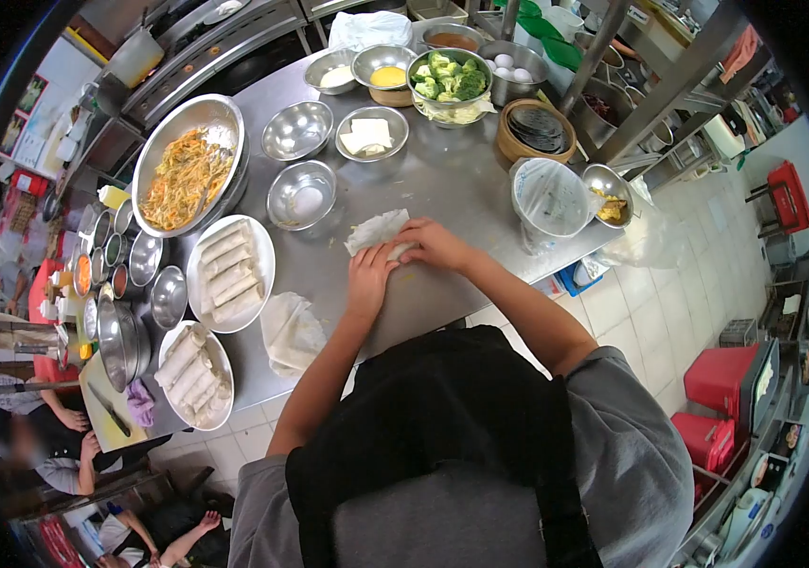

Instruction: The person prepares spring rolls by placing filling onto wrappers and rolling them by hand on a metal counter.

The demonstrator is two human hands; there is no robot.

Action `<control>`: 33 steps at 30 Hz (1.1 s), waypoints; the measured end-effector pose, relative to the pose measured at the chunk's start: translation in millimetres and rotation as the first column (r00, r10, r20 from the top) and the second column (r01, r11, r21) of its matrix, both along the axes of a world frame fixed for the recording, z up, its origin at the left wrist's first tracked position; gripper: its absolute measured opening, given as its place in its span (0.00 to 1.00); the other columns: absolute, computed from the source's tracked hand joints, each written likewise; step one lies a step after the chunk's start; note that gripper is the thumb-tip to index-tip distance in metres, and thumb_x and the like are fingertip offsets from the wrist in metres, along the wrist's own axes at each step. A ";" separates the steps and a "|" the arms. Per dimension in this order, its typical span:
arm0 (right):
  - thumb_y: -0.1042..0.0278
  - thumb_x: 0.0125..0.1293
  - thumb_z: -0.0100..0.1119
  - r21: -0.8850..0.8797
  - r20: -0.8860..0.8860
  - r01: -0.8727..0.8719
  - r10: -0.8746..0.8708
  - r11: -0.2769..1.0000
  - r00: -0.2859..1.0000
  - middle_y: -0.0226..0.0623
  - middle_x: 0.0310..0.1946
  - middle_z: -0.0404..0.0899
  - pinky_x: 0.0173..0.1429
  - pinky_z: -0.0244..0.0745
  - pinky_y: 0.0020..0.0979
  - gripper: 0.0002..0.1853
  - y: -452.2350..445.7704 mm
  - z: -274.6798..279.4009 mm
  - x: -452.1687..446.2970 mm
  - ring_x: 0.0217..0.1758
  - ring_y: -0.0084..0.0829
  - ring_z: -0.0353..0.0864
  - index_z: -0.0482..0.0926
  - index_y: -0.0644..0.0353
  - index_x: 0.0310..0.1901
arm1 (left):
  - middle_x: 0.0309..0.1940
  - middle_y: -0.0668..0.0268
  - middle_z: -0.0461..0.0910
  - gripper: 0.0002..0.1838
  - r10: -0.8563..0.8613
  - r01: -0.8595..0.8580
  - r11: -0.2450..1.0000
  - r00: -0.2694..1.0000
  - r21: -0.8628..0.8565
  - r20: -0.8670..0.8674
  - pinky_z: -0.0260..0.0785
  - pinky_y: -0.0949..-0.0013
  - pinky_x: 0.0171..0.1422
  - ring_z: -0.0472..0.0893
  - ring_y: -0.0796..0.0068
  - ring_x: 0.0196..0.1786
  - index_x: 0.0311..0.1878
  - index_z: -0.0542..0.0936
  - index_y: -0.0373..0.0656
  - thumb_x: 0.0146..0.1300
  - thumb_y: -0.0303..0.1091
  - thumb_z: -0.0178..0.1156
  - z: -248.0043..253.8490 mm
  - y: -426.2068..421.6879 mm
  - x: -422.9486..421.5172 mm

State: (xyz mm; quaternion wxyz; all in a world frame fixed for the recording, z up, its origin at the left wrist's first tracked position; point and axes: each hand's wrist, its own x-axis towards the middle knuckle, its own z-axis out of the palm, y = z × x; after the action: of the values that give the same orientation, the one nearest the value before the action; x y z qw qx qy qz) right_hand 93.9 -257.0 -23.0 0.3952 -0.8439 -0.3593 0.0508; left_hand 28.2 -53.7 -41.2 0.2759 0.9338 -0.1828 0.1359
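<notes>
A white spring roll wrapper (376, 230) lies near the front edge of the steel table (376, 317), partly folded under my fingers. My left hand (372, 275) presses on its near side with curled fingers. From the right, my right hand (435, 244) grips its other end, fingers bent over it. What is inside the wrapper is hidden. To the left, finished spring rolls lie on an oval white plate (269, 260), with more on a second plate (227, 379). A stack of wrappers in plastic (291, 333) rests beside my left forearm. Shredded filling (186, 180) fills a large steel bowl (237, 118).
Small steel bowls stand ahead, one holding white blocks (366, 134) and another broccoli (449, 78). A plastic-lined tub (552, 199) and a bamboo steamer (508, 151) stand at right. A knife (109, 409) lies on a board at lower left, near other people.
</notes>
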 end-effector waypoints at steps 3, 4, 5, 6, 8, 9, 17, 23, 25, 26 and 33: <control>0.64 0.60 0.68 -0.030 0.238 0.125 -0.115 0.992 0.964 0.37 0.54 0.79 0.61 0.72 0.41 0.19 0.9 2.2 -21.0 0.59 0.43 0.76 0.82 0.56 0.54 | 0.55 0.59 0.82 0.21 -0.001 0.001 1.000 1.000 0.003 -0.022 0.66 0.55 0.62 0.77 0.56 0.58 0.59 0.80 0.44 0.64 0.39 0.64 -3.4 1.1 3.5; 0.63 0.61 0.66 -0.066 0.293 0.141 -0.116 0.988 0.949 0.36 0.55 0.79 0.61 0.71 0.41 0.20 3.0 1.8 -27.9 0.60 0.42 0.75 0.81 0.55 0.56 | 0.54 0.60 0.82 0.20 0.002 -0.002 1.000 1.000 0.004 -0.020 0.67 0.55 0.61 0.77 0.57 0.58 0.58 0.81 0.44 0.63 0.38 0.65 -6.5 2.0 4.9; 0.62 0.63 0.64 -0.101 0.347 0.160 -0.116 0.982 0.931 0.35 0.56 0.78 0.62 0.71 0.41 0.21 5.0 1.4 -34.5 0.61 0.41 0.74 0.80 0.53 0.58 | 0.54 0.61 0.82 0.20 0.004 -0.003 1.000 1.000 0.005 -0.017 0.67 0.56 0.61 0.77 0.58 0.58 0.56 0.81 0.43 0.62 0.38 0.66 -9.6 2.7 6.6; 0.62 0.63 0.63 -0.103 0.365 0.172 -0.124 0.980 0.923 0.34 0.56 0.78 0.62 0.71 0.41 0.22 8.2 -1.4 -41.0 0.61 0.40 0.74 0.78 0.52 0.60 | 0.53 0.60 0.82 0.20 0.001 -0.001 1.000 0.999 -0.005 -0.038 0.68 0.55 0.61 0.77 0.56 0.57 0.55 0.81 0.43 0.61 0.38 0.67 -13.0 3.7 9.4; 0.63 0.64 0.61 -0.106 0.400 0.197 -0.140 0.975 0.906 0.32 0.57 0.77 0.62 0.70 0.41 0.24 17.7 -7.1 -49.7 0.61 0.38 0.74 0.75 0.51 0.63 | 0.51 0.58 0.82 0.20 -0.003 0.001 1.000 0.997 -0.026 -0.078 0.68 0.54 0.60 0.79 0.54 0.55 0.54 0.81 0.42 0.61 0.39 0.68 -19.3 6.9 16.0; 0.63 0.64 0.61 -0.101 0.408 0.212 -0.154 0.972 0.900 0.31 0.57 0.77 0.62 0.70 0.40 0.25 20.4 -8.3 -50.6 0.62 0.37 0.74 0.74 0.51 0.64 | 0.51 0.56 0.82 0.19 -0.006 0.001 0.998 0.997 -0.067 -0.079 0.69 0.54 0.59 0.79 0.53 0.55 0.54 0.80 0.42 0.61 0.37 0.67 -16.6 7.2 17.3; 0.64 0.65 0.57 -0.231 0.461 0.236 -0.107 0.944 0.881 0.27 0.52 0.79 0.61 0.69 0.37 0.20 25.9 -17.7 -43.2 0.60 0.33 0.74 0.77 0.48 0.60 | 0.50 0.56 0.83 0.19 -0.161 -0.075 0.880 0.881 -0.468 -0.444 0.78 0.62 0.53 0.81 0.57 0.53 0.57 0.81 0.45 0.62 0.23 0.65 21.2 27.0 32.6; 0.65 0.64 0.57 -0.179 0.468 0.217 -0.111 0.960 0.877 0.26 0.48 0.81 0.59 0.69 0.36 0.18 25.6 -13.1 -41.9 0.57 0.32 0.76 0.79 0.47 0.56 | 0.47 0.61 0.82 0.12 -0.075 0.082 0.996 0.974 0.021 -0.213 0.71 0.56 0.59 0.79 0.53 0.51 0.46 0.84 0.45 0.58 0.28 0.68 19.2 63.0 60.2; 0.65 0.64 0.57 -0.188 0.454 0.210 -0.105 0.960 0.885 0.27 0.48 0.81 0.59 0.69 0.36 0.18 24.5 -13.2 -40.4 0.57 0.32 0.76 0.79 0.47 0.56 | 0.45 0.63 0.82 0.10 -0.075 0.097 0.993 0.951 0.059 -0.301 0.71 0.55 0.58 0.79 0.54 0.51 0.43 0.84 0.45 0.57 0.29 0.69 23.7 59.4 65.3; 0.65 0.64 0.57 -0.193 0.444 0.207 -0.103 0.959 0.890 0.27 0.48 0.81 0.59 0.69 0.36 0.18 24.1 -13.7 -40.7 0.57 0.32 0.77 0.79 0.47 0.56 | 0.44 0.63 0.82 0.09 -0.067 0.098 0.992 0.936 0.074 -0.346 0.71 0.54 0.57 0.79 0.55 0.50 0.42 0.84 0.46 0.56 0.29 0.69 25.6 57.2 67.7; 0.66 0.64 0.57 -0.178 0.443 0.188 -0.092 0.966 0.892 0.27 0.48 0.82 0.58 0.70 0.36 0.20 21.6 -13.3 -39.6 0.56 0.32 0.77 0.80 0.46 0.58 | 0.39 0.63 0.80 0.07 -0.144 0.240 0.956 0.886 0.169 -0.442 0.72 0.54 0.54 0.80 0.58 0.49 0.40 0.82 0.46 0.58 0.32 0.68 26.3 57.4 82.3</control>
State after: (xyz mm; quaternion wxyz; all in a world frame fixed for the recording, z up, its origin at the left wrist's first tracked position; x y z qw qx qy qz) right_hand 54.3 -235.4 -36.2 0.2145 -0.8958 -0.3681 -0.1268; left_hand 110.5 3.7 -14.9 0.2167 0.9426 -0.2241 -0.1197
